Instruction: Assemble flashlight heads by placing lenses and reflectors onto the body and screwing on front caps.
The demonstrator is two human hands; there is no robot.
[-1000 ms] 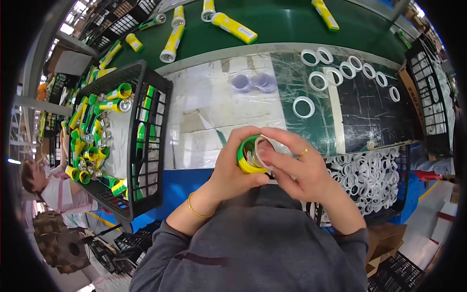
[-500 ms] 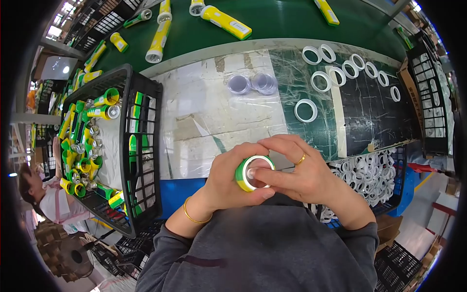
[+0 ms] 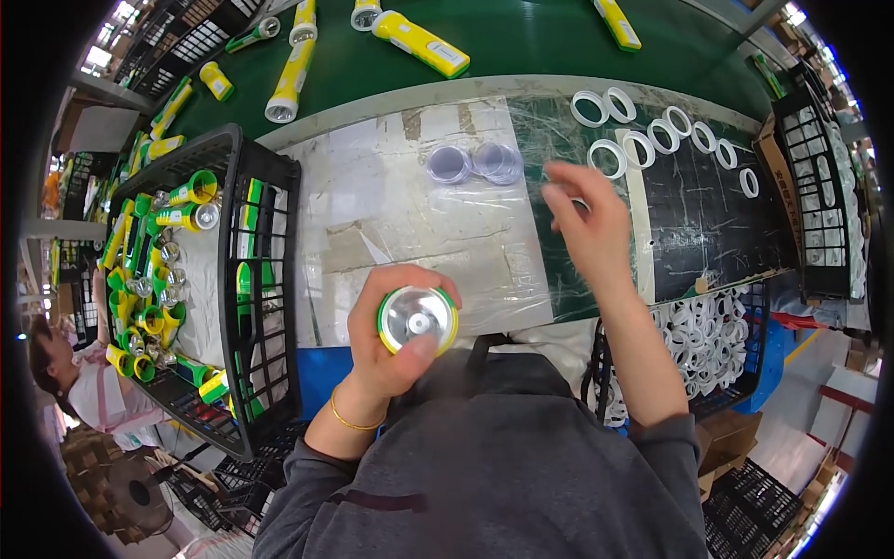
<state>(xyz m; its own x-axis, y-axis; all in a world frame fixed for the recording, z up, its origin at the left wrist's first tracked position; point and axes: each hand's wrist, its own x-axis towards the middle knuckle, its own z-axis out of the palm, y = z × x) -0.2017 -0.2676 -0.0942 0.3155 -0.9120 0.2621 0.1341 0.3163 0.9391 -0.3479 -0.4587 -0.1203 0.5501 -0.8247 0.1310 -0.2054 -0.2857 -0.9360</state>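
My left hand [image 3: 384,335] is wrapped round a yellow-and-green flashlight [image 3: 402,315], held upright in front of my body. Its round silver reflector faces up, and my left thumb lies over the near rim. The flashlight's lower part is hidden by the hand. My right hand [image 3: 591,224] is stretched out over the table, left of the white rings [image 3: 607,159]. Its fingers look slightly bent and apart, and I make out nothing between them. The spot beneath that hand is hidden. Left of it lie two stacks of clear round lenses [image 3: 450,165].
A black crate [image 3: 261,326] of yellow-green flashlights stands at the left. A crate [image 3: 759,326] heaped with white rings is at the lower right. Flashlights lie on the green belt [image 3: 521,47] at the back. A co-worker [image 3: 70,363] is at the far left.
My right hand has left the flashlight and moved forward to the right, over where a single white ring lay. My left hand keeps the flashlight, now slightly further left, its reflector uncovered.
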